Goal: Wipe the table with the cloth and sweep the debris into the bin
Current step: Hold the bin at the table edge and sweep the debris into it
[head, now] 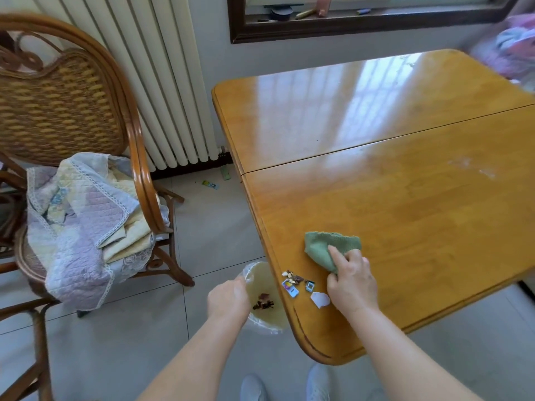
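— What's furthest left?
— A cane chair point(72, 111) with a quilted blanket point(84, 227) heaped on its seat. A white radiator point(162, 82) stands against the wall beside it.
— And the left hand?
— The left hand point(228, 296) has its fingers curled over the rim of the bin point(262, 274). The bin is lined with clear plastic and sits below the table's left edge, partly tucked under it. A few dark bits lie inside.
— Where's the debris?
— The debris point(299, 285) is a small pile on the table point(405, 183), close to that left edge and just beside the bin: pale chips, brown bits, a coloured wrapper, a white paper scrap.
— The cloth?
— The green cloth point(324, 247) lies bunched on the wood just beyond the pile. The right hand point(351, 282) grips its near corner, forefinger stretched out and pressing on it.
— Further right?
— Glossy wood with a seam across it, and a pale smear point(474, 169).
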The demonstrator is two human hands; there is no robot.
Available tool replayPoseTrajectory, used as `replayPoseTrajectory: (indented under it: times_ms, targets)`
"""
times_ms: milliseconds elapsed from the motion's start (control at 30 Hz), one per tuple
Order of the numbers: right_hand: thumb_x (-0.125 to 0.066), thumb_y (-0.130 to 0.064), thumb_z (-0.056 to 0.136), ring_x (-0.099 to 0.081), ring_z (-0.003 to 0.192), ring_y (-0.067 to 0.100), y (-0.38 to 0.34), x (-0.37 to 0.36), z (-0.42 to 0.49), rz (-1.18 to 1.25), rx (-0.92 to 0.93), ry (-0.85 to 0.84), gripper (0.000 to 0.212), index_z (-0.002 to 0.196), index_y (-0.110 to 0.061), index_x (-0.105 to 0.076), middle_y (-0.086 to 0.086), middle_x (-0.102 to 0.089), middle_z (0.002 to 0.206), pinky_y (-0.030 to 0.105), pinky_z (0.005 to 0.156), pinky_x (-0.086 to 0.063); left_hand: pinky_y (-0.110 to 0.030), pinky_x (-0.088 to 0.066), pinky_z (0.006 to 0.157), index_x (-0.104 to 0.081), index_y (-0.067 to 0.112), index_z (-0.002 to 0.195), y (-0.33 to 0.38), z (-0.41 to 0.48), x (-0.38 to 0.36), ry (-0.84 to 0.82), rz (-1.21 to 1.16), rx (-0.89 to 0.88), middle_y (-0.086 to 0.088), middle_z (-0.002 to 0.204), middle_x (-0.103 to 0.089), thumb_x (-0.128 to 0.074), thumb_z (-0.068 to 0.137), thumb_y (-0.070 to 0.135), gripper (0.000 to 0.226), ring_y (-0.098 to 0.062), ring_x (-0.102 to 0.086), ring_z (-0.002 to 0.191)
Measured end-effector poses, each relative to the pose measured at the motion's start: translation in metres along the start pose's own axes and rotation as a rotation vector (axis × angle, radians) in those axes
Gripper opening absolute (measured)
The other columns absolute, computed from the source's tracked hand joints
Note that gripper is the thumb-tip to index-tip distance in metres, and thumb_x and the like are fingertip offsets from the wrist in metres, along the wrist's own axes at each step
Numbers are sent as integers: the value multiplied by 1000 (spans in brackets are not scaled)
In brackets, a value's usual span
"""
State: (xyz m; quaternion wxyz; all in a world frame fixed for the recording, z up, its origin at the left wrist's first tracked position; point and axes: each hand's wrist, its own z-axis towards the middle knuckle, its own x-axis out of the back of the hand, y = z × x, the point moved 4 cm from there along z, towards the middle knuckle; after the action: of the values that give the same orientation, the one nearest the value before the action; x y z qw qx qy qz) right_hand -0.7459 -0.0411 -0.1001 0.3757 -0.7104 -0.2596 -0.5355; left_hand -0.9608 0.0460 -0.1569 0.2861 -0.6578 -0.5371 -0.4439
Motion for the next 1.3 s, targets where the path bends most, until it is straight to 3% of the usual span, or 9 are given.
replayPoseTrajectory:
  times_ms: [233, 500, 600, 700, 867, 967, 1067, 1167, 1300]
  targets:
    - [-50, -19, 82, -40, 102, 23, -55, -20, -31, 62, 56, -40, 57, 136, -30, -32, 5, -43, 110, 29, 69, -38, -30, -40, 66, -51, 18, 119, 0, -1, 0, -19, 0, 8, -6, 102, -68, -40, 82, 1, 43, -28, -62, 96]
    - [-50, -19, 80, -49, 98, 23, -56, -5, -24, 412, -38, 0, 55, 133, -29, -38, 4, -44, 111, 35, 81, -46, -30, -41, 65, -54, 22, 117, -2, 0, 3, -12, 2, 25, -3, 99, -68, -41, 82, 2, 42, -26, -62, 93]
    - [-52, -18, 80, -48, 107, 31, -18, 16, 8, 357, -192, 79, 56, 134, -27, -40, 9, -44, 117, 38, 87, -44, -29, -41, 64, -54, 20, 116, -5, -1, 5, -11, -17, 36, -4, 98, -68, -40, 81, 1, 42, -26, -62, 92]
    - [-49, -20, 84, -42, 114, 31, -4, 15, 21, 203, -257, -21, 55, 136, -27, -35, 11, -41, 124, 42, 92, -42, -30, -41, 64, -54, 21, 115, -9, -2, 5, -15, -11, 47, -4, 98, -68, -41, 82, 1, 41, -25, -62, 92]
    - [-47, -15, 81, -42, 104, 24, -62, -13, -10, 51, 73, -74, 50, 128, -31, -40, 5, -44, 113, 34, 73, -44, -31, -44, 67, -56, 20, 112, -12, -2, 7, -12, -23, 99, -3, 99, -67, -41, 81, 1, 39, -25, -62, 93]
    - [-47, -17, 80, -43, 101, 21, -84, -22, -22, 127, 231, -159, 48, 125, -33, -42, 2, -44, 108, 30, 68, -40, -32, -44, 69, -56, 20, 113, -15, 4, 15, 16, -31, 111, -4, 101, -67, -41, 81, 0, 40, -26, -62, 95]
    - [-48, -19, 80, -47, 101, 23, -70, -6, -8, 271, 133, -78, 49, 127, -31, -43, 3, -46, 110, 34, 75, -45, -31, -43, 67, -56, 18, 111, -17, 9, 23, 43, -28, 107, -4, 99, -67, -42, 81, 0, 38, -26, -62, 93]
    - [-47, -19, 82, -45, 106, 25, -54, -2, 1, 147, -13, -60, 50, 131, -29, -40, 6, -46, 116, 36, 81, -45, -31, -44, 67, -56, 18, 111, -20, 10, 25, 50, -30, 115, -5, 98, -67, -41, 83, 2, 35, -26, -62, 92]
    - [-48, -20, 82, -44, 107, 25, -89, -23, -19, 97, 137, -213, 45, 126, -29, -42, 6, -45, 117, 36, 79, -44, -32, -46, 71, -57, 19, 111, -22, 8, 20, 27, -38, 120, -5, 101, -67, -41, 82, 3, 37, -26, -62, 96]
